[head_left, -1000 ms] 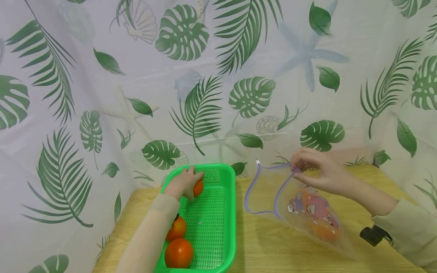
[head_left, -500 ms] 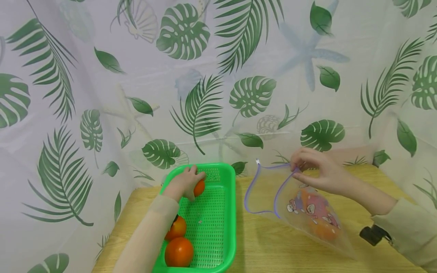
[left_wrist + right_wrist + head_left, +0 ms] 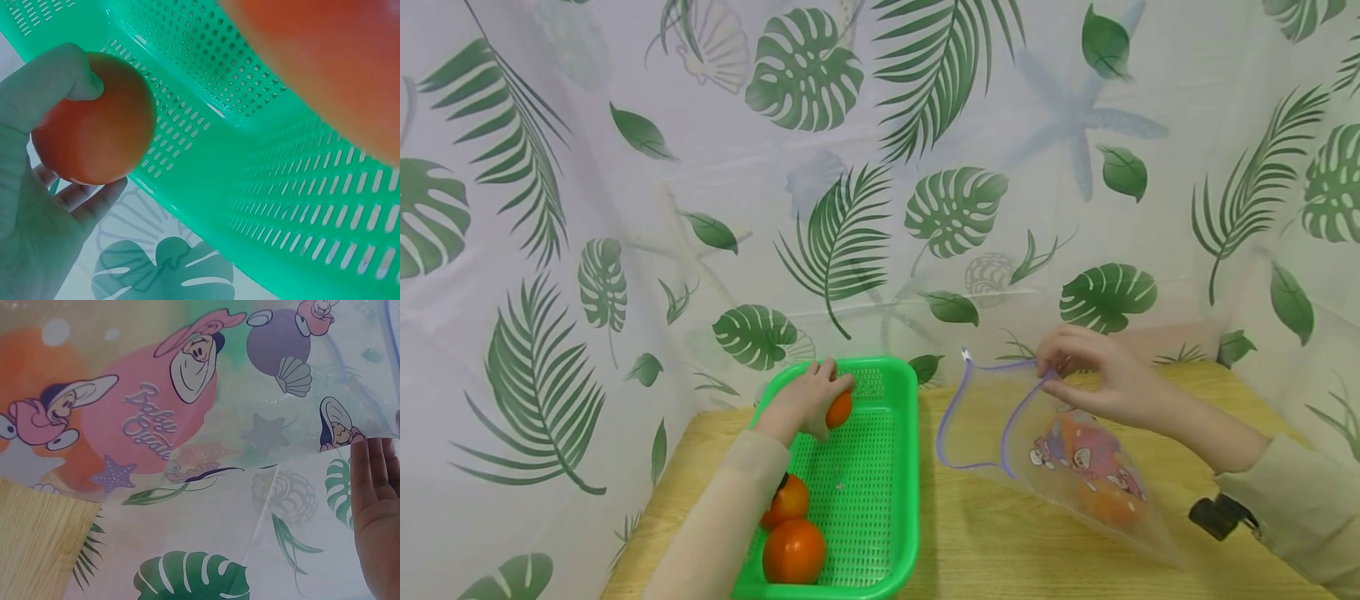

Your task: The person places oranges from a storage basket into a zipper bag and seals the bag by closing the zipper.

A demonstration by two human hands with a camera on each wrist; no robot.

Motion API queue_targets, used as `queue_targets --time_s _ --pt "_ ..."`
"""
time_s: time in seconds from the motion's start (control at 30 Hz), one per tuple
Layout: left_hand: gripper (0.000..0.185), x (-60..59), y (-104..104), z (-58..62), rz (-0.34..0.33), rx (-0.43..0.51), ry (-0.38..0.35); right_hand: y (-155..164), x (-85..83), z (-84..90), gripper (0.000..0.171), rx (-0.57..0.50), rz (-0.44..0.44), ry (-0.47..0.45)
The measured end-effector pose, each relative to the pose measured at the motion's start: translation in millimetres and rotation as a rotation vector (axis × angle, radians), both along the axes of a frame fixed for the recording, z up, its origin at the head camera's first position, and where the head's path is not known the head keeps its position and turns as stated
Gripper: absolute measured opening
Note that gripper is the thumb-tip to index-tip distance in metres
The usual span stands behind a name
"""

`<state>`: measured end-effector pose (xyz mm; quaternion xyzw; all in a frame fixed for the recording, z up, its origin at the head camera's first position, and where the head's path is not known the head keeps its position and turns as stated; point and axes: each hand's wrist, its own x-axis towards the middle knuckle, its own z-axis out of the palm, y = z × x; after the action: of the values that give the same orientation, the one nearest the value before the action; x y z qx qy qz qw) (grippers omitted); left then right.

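The left hand point(image 3: 805, 402) has its grip curled round an orange tomato point(image 3: 838, 409) at the far end of the green basket point(image 3: 880, 500); right of the basket, the right hand point(image 3: 1097, 375) pinches the rim of the clear zip bag point(image 3: 1067, 458), keeping its mouth open above the bench point(image 3: 1000, 550).

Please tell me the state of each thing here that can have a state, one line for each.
Left hand: grip curled round a small orange tomato.
Right hand: pinches the bag's rim.
Clear plastic zip bag with cartoon print: mouth held open, one orange fruit inside.
Green perforated plastic basket: upright on the table.
Two larger red-orange tomatoes: resting in the basket's near end.
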<state>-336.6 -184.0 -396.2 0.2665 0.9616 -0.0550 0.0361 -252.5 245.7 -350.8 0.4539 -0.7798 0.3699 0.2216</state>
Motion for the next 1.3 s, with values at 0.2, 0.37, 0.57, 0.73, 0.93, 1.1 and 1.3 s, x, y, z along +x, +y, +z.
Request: queue_targets --time_s 0.2,0.37,0.57,0.73,0.93,1.1,1.3 --pt "0.084 0.7 -1 -0.2 -0.021 0.011 0.012 1 -0.8 -1.1 0.046 0.0 -0.003 -0.01" --pt "0.08 0.7 -1 -0.4 -0.049 0.003 0.038 1 -1.2 -1.3 0.047 -0.002 -0.003 -0.012" --pt "0.081 0.7 -2 -0.4 -0.071 0.005 0.053 1 -1.2 -0.4 0.046 -0.002 -0.006 -0.012" --pt "0.081 2.9 0 1.6 -0.117 0.013 0.085 2 -1.2 -0.7 0.046 0.005 -0.01 -0.014" --pt "0.078 10.1 6 8.7 -0.188 0.033 0.138 3 -1.6 -0.4 0.047 0.006 -0.003 -0.014" --pt "0.076 12.6 11 12.1 -0.211 0.048 0.158 3 -1.1 -0.1 0.048 0.004 -0.006 -0.012" --pt "0.075 12.9 12 13.2 -0.219 0.051 0.178 2 -1.0 -0.9 0.047 0.007 -0.007 -0.011"
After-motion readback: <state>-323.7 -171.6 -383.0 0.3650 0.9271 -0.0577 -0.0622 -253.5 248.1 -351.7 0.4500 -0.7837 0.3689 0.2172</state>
